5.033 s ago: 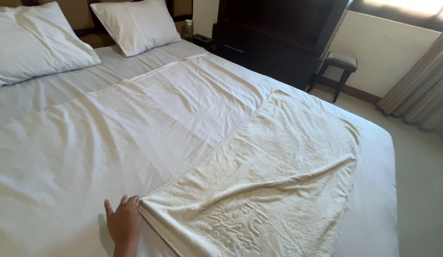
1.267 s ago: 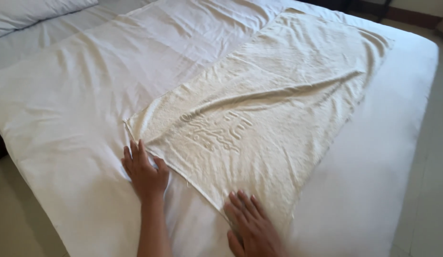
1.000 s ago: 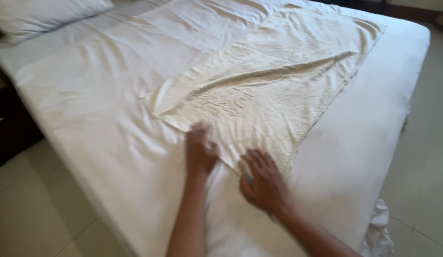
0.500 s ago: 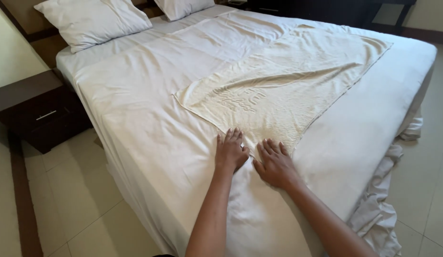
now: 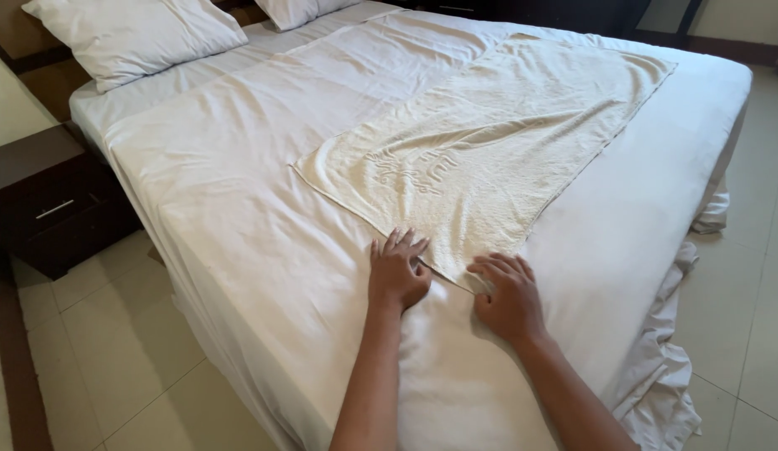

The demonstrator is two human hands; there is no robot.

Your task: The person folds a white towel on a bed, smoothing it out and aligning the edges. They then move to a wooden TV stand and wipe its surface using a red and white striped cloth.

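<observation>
White sheets cover the bed (image 5: 238,217), which stands on a tiled floor (image 5: 96,359) with a dark nightstand (image 5: 46,205) beside it. Across the sheet lies a cream towel (image 5: 489,142). Both the left hand (image 5: 397,271) and right hand (image 5: 508,296) press flat, fingers spread, on the towel's near corner.

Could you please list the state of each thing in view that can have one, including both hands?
Towel: spread flat on the bed, slightly creased, near corner under the hands.
Bed sheet: spread over the mattress, wrinkled, loose and bunched on the floor at the right side.
Pillow: lying at the head of the bed.
Nightstand: drawer closed.
Left hand: open, palm down on the towel's edge.
Right hand: open, fingers on the towel's corner.
</observation>
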